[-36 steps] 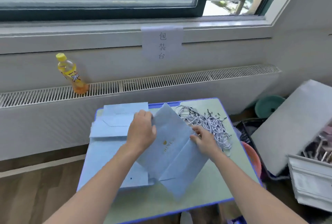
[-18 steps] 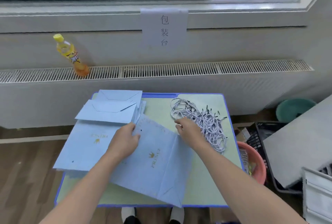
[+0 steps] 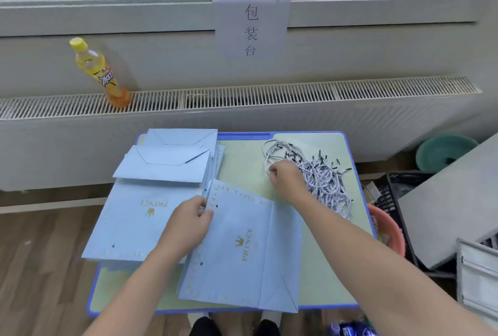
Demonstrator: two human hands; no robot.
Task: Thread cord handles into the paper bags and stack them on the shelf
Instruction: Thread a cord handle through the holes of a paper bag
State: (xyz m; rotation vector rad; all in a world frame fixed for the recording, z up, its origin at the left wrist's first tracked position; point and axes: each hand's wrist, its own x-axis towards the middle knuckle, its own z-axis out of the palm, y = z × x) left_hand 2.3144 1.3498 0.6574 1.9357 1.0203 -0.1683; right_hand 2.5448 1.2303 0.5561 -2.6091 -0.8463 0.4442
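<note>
Right hand dips into the cord pile at the far right of the table, fingers curled and pinching a strand. Left hand grips the top edge of the flat paper bag lying at the near middle. That bag looks light, creasable, best held near its punched holes; the cords look limp and tangle-prone. Pale blue bag, gold crown logo; white-and-blue twisted cords with dark tips.

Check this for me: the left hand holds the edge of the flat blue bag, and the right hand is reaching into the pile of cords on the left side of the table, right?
Not quite. The head view shows the pile of cords on the right side of the table. The rest stands: left hand holds the blue bag edge, right hand reaches into the cords.
</note>
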